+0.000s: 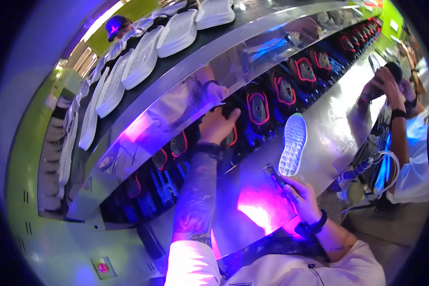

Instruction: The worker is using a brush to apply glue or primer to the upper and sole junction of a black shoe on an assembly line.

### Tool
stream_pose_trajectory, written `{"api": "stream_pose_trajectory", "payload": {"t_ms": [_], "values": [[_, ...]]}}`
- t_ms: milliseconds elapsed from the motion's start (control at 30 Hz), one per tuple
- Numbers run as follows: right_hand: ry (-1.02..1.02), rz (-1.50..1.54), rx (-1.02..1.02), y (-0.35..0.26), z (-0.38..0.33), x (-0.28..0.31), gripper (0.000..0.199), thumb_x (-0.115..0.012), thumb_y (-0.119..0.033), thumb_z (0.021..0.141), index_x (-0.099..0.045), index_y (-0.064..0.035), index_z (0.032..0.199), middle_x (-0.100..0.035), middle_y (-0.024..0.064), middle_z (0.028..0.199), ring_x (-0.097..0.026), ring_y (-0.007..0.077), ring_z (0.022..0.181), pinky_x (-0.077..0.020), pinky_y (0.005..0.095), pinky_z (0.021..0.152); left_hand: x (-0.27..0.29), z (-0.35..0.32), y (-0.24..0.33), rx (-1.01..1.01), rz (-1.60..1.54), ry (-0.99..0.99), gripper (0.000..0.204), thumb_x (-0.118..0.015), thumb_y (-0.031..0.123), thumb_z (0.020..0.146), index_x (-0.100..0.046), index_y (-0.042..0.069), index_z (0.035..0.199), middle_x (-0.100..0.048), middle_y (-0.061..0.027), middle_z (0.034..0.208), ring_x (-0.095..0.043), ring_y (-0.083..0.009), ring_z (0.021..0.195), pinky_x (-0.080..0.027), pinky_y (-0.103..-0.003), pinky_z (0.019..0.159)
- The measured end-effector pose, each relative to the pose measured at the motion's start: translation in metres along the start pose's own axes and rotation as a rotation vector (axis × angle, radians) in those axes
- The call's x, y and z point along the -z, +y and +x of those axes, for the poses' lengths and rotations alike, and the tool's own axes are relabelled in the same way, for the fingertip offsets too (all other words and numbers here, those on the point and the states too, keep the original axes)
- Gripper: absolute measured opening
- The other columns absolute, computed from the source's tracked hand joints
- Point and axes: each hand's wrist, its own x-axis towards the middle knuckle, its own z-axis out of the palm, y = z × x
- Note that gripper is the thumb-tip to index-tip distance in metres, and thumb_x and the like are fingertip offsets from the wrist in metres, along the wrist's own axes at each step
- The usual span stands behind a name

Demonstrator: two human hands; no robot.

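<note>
**Left hand on a black shoe, right hand around a small torch**

Head view. Left hand (218, 125) reaching forward over the steel bench (329, 128), closed on a black shoe with pink trim (231, 136) in the lower conveyor row; fingers wrapped over its top, thumb toward the near side. More black shoes (283, 90) lined up to the right of that grip, running off toward the far end of the line. Above the grip, a polished metal hood (186, 95) mirroring the hand; higher again, a belt carrying white soles (143, 57).

Right hand (302, 198) lower and nearer the body, clasped around a slim dark torch (275, 176), its tip pointing up and away from the palm. Just beyond that tip, a white sole (293, 144) lying tread-up on the bench, apparently clear of the torch, though hard to judge at this angle. Purple-pink glow on the bench (257, 209) to the left of the right-hand grip.

Far right: a co-worker's hands (386, 83) raised around a dark object.
</note>
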Motion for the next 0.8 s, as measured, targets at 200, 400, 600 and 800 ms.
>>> {"api": "stream_pose_trajectory", "payload": {"t_ms": [200,400,600,800], "values": [[-0.053,-0.031,0.087,-0.011,0.006,-0.005,0.033,-0.065,-0.015,0.103,-0.068,-0.0008,0.132,-0.072,0.0095,0.109,-0.069,0.0158,0.088,-0.0555,0.031,0.081,0.033,0.037,-0.181,-0.15,0.154,0.108,0.067,-0.073,0.052,0.083,-0.067,0.007,0.133,-0.067,-0.0265,0.13,-0.063,-0.0388,0.124,-0.049,-0.047,0.104],[-0.066,-0.022,-0.028,-0.016,0.006,0.003,0.033,-0.065,-0.015,0.103,-0.067,-0.0007,0.133,-0.071,0.0082,0.106,-0.068,0.0141,0.084,-0.0542,0.0303,0.076,0.033,-0.023,-0.111,-0.039,0.04,-0.007,0.079,-0.082,0.043,0.076,-0.059,0.007,0.142,-0.067,-0.0257,0.126,-0.065,-0.0389,0.119,-0.05,-0.048,0.101],[-0.03,0.017,0.007,-0.004,0.006,0.005,0.034,-0.065,-0.016,0.104,-0.067,-0.0004,0.134,-0.069,0.0062,0.098,-0.064,0.0105,0.079,-0.0523,0.0276,0.071,0.011,-0.034,-0.121,-0.141,-0.111,0.165,0.062,-0.072,0.048,0.092,-0.065,0.003,0.134,-0.07,-0.024,0.12,-0.069,-0.0332,0.108,-0.052,-0.045,0.096],[-0.019,0.107,0.004,-0.006,0.004,-0.011,0.035,-0.065,-0.017,0.104,-0.066,-0.001,0.135,-0.068,0.0027,0.099,-0.063,0.0105,0.082,-0.0514,0.0274,0.071,0.008,-0.06,-0.235,0.199,-0.353,0.678,0.059,-0.064,0.049,0.097,-0.07,-0.009,0.11,-0.076,-0.0242,0.104,-0.073,-0.0332,0.099,-0.054,-0.043,0.087]]}}
